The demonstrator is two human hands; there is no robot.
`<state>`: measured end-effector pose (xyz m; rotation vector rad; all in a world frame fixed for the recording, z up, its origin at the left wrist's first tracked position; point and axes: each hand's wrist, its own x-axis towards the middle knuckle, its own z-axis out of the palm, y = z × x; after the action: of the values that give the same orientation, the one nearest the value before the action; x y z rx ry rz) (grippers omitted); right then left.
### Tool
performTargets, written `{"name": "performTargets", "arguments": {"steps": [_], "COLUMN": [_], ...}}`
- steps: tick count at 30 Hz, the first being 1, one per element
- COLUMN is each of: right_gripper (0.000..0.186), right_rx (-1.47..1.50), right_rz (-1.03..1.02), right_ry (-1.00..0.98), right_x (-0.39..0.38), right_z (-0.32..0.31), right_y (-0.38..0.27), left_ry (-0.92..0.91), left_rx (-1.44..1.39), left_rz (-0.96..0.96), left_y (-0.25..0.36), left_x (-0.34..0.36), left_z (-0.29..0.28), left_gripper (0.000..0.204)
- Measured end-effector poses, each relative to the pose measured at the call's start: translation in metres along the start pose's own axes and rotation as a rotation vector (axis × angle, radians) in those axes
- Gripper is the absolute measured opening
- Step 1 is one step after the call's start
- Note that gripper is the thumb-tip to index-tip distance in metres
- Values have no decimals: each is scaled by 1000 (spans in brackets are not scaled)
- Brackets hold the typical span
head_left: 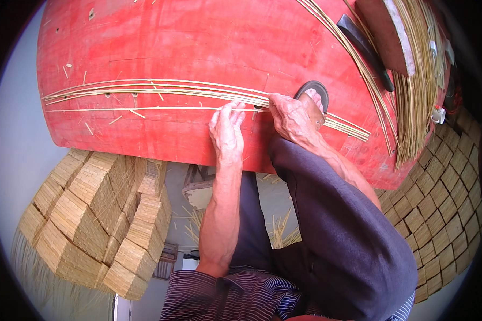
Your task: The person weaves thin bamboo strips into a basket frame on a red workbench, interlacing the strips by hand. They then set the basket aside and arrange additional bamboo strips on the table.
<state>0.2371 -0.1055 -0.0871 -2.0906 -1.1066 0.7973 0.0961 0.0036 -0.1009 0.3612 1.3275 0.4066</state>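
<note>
The red worktop (198, 48) carries most of what matters: a long row of thin straw strips (144, 90) lies side by side across its middle, running from the left edge toward the right edge, and by the look of it only a handful have been laid so far. A thick sheaf of loose straw (415, 91) waits at the right corner (plainly much more than what is laid out), so I judge the work early. Finished woven mats (91, 214) stand stacked below the near edge. A sandalled foot (311, 99) presses the strips down near the middle. The right hand (288, 115) is curled closed, pinching the strips just beside the foot; the left hand (227, 128) lies fingers together, nipping a single strip (144, 109) on the near side.
</note>
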Motion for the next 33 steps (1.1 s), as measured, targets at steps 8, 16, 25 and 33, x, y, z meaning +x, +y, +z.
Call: {"name": "performTargets", "arguments": {"steps": [8, 16, 25, 33], "right_gripper": [9, 8, 14, 8], "right_rx": [-181, -166, -206, -143], "right_rz": [15, 35, 94, 68], "right_ry": [-67, -22, -82, -63], "right_x": [-6, -12, -12, -4], "right_z": [7, 11, 9, 9], "right_y": [2, -2, -4, 2], "left_ry": [15, -52, -93, -146], "left_rx": [-91, -107, -139, -124], "left_rz": [-44, -51, -101, -111], "left_y": [3, 3, 0, -2], "left_x": [-4, -7, -5, -3], "left_z": [4, 3, -2, 0], "left_gripper": [31, 48, 57, 48]}}
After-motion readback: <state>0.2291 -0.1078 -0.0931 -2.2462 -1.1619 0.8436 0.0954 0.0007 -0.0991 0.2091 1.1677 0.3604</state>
